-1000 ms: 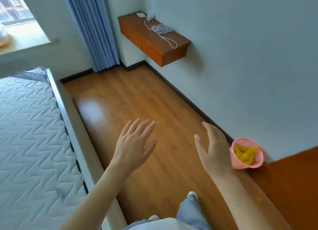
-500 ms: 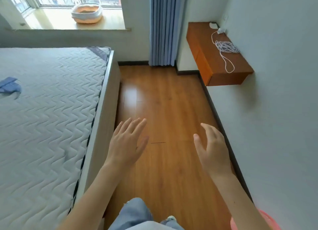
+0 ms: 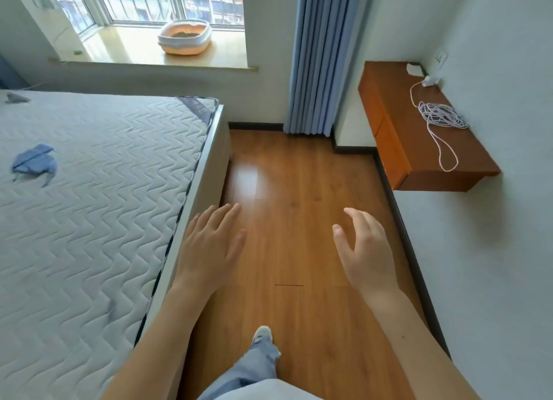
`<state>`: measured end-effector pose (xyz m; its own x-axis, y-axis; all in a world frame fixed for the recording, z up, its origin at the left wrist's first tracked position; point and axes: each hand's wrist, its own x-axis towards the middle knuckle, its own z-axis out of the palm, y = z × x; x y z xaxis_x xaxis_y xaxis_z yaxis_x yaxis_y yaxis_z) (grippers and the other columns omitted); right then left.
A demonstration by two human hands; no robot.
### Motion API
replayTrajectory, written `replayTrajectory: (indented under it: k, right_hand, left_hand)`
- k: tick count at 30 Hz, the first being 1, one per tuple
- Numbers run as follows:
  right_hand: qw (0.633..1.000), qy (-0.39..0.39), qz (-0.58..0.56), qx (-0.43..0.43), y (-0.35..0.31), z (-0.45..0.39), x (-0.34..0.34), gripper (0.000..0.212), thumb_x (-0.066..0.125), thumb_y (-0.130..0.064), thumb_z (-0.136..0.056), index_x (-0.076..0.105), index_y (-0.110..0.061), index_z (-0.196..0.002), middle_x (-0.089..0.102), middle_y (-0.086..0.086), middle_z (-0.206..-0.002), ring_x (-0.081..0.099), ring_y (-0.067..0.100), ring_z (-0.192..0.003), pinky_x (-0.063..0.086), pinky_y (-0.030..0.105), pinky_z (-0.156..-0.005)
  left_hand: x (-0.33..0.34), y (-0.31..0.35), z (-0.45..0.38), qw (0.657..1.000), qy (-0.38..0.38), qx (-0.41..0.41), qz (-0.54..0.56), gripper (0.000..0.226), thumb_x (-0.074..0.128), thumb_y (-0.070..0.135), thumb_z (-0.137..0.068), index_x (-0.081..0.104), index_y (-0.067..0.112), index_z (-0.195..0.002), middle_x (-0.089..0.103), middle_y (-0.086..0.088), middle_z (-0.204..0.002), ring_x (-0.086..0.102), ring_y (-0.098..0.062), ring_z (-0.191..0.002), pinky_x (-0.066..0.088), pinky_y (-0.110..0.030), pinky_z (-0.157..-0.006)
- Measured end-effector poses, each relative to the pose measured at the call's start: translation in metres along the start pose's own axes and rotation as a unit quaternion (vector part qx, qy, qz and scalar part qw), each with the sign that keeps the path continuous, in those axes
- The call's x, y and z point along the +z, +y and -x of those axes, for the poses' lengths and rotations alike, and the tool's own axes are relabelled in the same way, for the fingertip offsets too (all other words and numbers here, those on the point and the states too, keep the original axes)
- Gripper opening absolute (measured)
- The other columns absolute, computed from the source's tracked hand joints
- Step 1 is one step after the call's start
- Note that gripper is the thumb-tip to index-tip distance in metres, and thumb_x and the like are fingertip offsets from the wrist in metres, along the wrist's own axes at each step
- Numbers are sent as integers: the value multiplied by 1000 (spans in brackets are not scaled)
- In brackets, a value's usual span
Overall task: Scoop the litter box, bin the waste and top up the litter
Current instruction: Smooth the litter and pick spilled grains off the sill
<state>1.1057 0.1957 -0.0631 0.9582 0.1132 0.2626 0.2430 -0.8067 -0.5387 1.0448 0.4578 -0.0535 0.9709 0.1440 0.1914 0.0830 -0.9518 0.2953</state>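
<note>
Two empty hands are all I carry: my left hand (image 3: pixel 209 247) is flat with its fingers straight and together, my right hand (image 3: pixel 366 250) is loosely spread with the thumb apart, and neither touches anything.

Largest is the bed (image 3: pixel 89 205) at my left, its mattress quilted in a pale zigzag, soft and matt, with a crumpled blue cloth (image 3: pixel 34 162) lying on it. Next is the wooden floor (image 3: pixel 299 190), glossy enough to throw back the window light; I judge it slippery underfoot if litter spills there. The aisle between the bed and the wall is narrow, so I could clip the orange wall shelf (image 3: pixel 419 136) with its hard square corner, or snag the coiled white cable (image 3: pixel 440 118) whose loop reaches toward the shelf's near end. The pleated blue curtain (image 3: pixel 317 55) hangs beside the windowsill (image 3: pixel 227 55).

The litter box (image 3: pixel 185 37) sits on that sill, well apart from me: an oval, smooth plastic tub, peach below with a white rim, grainy litter inside. It stands near the sill's edge, so a careless scoop could tip it. I see no scoop, bin or litter bag here.
</note>
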Motion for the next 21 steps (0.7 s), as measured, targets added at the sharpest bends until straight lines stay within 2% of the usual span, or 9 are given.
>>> replayTrajectory:
  k: [4, 11, 16, 21]
  right_hand:
    - [999, 33, 5, 26, -1, -66, 9, 43, 45, -44, -96, 53, -20, -131, 56, -1, -132, 50, 14, -122, 39, 22, -94]
    - [995, 68, 0, 72, 14, -153, 17, 48, 41, -48, -93, 54, -20, -130, 56, 0, -131, 51, 15, -121, 39, 21, -92]
    - [995, 52, 10, 84, 53, -219, 26, 49, 39, -50, -93, 53, -21, -131, 55, -1, -134, 50, 16, -122, 41, 25, -93]
    - [998, 17, -1, 58, 95, -315, 38, 45, 43, -43, -97, 52, -18, -132, 55, 2, -133, 47, 16, -124, 38, 23, -95]
  left_hand:
    - [-2, -9, -83, 999, 9, 34, 6, 54, 27, 49, -94, 41, 26, -141, 48, 5, -141, 38, -19, -134, 32, -45, -111]
    - [10, 2, -203, 996, 7, 85, 11, 55, 26, 49, -95, 43, 22, -140, 50, 4, -139, 39, -18, -133, 33, -43, -110]
    - [46, 21, -270, 995, -7, 94, 23, 52, 30, 45, -96, 46, 20, -138, 54, 3, -135, 43, -18, -129, 36, -40, -108]
    - [76, 45, -346, 998, 9, 53, 17, 51, 35, 43, -94, 48, 18, -136, 57, 3, -130, 48, -18, -123, 41, -38, -100]
